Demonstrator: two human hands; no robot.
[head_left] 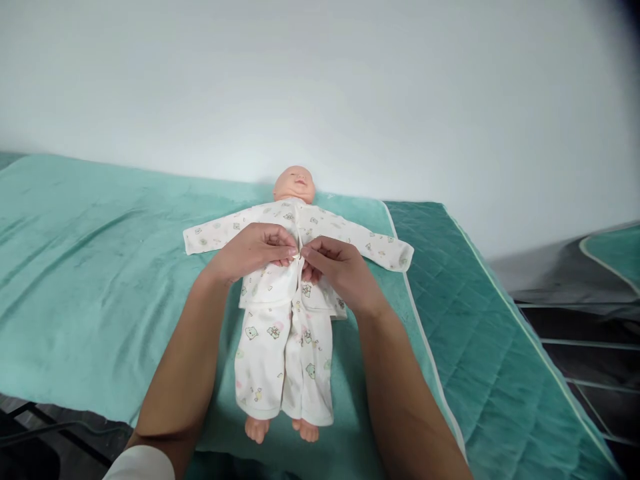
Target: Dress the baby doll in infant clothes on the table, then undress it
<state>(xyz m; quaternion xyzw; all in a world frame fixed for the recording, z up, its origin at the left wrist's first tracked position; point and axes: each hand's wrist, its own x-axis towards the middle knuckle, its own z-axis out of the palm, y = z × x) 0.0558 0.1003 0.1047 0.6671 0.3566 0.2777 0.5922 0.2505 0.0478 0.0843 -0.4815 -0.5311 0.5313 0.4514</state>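
With the doll's head (pixel 293 183) by the blanket's far edge (pixel 200 176), your left hand (pixel 255 252) and right hand (pixel 336 265) pinch the shirt (pixel 270 288) front, likely at its fastening; align both sides.

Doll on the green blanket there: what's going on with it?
A person is handling the doll's printed white jacket with two bare hands. The left hand and right hand meet at the front opening, fingertips pinching the cloth; whether it is fastened there is hard to tell. The doll lies face up on the blanket, head toward the wall, sleeves spread wide, with matching trousers on and bare feet showing.
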